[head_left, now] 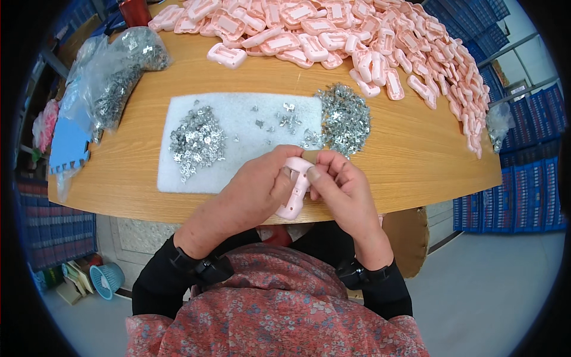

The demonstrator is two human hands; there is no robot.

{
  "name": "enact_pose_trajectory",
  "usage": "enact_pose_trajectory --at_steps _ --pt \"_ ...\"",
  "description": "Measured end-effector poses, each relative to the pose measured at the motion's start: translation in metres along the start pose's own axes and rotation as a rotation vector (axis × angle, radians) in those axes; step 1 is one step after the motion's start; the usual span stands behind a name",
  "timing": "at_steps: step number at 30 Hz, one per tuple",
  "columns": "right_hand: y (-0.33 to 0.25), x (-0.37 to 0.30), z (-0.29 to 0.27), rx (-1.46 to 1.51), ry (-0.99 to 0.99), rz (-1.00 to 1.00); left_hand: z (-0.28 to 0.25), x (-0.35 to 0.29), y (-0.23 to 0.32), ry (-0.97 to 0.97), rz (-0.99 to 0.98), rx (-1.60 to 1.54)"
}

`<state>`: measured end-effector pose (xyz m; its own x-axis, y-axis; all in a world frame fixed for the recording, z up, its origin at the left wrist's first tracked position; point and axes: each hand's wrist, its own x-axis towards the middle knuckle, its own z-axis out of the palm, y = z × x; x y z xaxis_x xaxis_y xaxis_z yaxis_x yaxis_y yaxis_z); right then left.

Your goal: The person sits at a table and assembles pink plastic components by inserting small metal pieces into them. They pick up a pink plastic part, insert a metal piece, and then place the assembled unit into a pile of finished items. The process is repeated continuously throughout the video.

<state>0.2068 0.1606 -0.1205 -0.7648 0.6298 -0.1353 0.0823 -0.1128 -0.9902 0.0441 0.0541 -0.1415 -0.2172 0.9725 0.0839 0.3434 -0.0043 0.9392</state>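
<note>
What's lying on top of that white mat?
On the white mat, small metal pieces lie heaped at left and scattered at right. The left hand covers its near right part, hiding anything there.

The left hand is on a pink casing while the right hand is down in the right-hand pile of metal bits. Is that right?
Not quite: the right hand is not in the right-hand pile. The head view shows it on the pink casing too, together with the left hand.
</note>
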Motion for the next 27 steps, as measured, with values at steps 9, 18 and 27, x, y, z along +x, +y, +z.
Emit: enact_pose_trajectory --at_steps 9,18,27 --pt "0.014 0.004 0.018 -0.108 0.091 -0.35 -0.013 -0.004 -0.002 -0.039 -0.398 -1.232" --pt "0.015 0.005 0.03 -0.251 0.119 -0.428 -0.013 -0.005 0.002 -0.07 -0.434 -1.291" --pt "0.014 0.004 0.028 -0.592 0.053 -0.677 0.002 -0.006 -0.004 0.142 -0.385 -0.913"
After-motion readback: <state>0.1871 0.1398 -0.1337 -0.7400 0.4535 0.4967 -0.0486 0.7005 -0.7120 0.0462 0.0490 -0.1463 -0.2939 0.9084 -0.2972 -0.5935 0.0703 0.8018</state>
